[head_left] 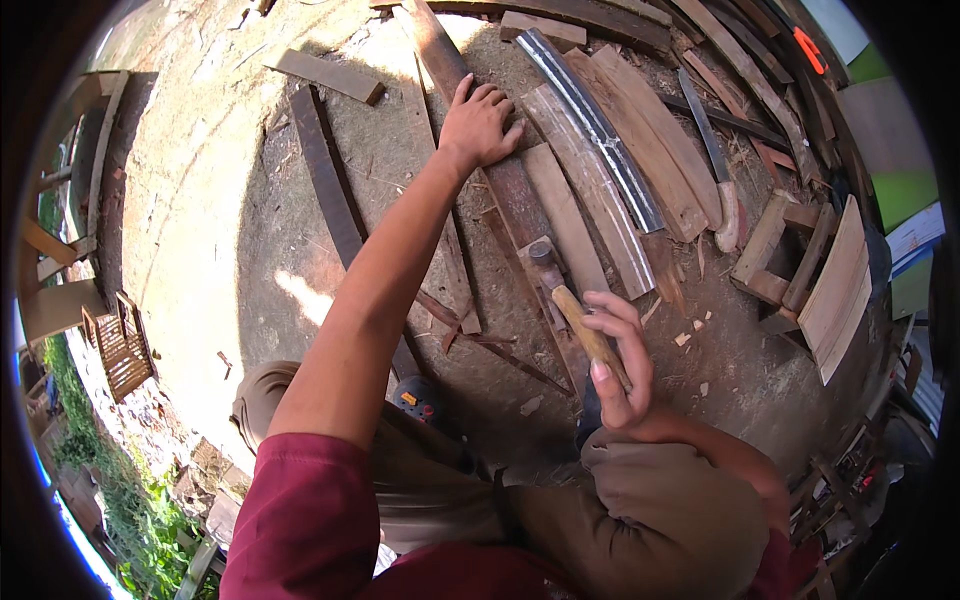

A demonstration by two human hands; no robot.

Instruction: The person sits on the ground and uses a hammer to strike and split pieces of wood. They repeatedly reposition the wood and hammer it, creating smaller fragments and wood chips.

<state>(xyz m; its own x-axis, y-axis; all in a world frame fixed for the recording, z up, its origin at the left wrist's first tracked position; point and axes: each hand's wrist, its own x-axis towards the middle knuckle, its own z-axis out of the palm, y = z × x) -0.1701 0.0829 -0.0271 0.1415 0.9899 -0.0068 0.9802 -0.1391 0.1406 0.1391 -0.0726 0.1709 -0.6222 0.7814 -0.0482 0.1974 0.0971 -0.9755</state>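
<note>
My left arm reaches forward, and my left hand point(483, 125) lies across a long dark wooden plank point(515, 200), its fingers bent over the plank's right edge. Closer to me, my right hand point(625, 365) is closed around the wooden handle of a hammer point(572, 305). The hammer's dark metal head point(541, 254) is over the plank, close to a small flat piece of wood; whether the head touches it I cannot tell. My legs are bent on either side of the plank's near end, which partly disappears beneath me.
Right of the plank lie several boards point(640, 140), a dark strip with white edges point(590, 125) and a handsaw-like long blade with a wooden handle point(728, 215). A small wooden stool-like frame point(790, 250) is farther right. Left lies a dark beam point(325, 170).
</note>
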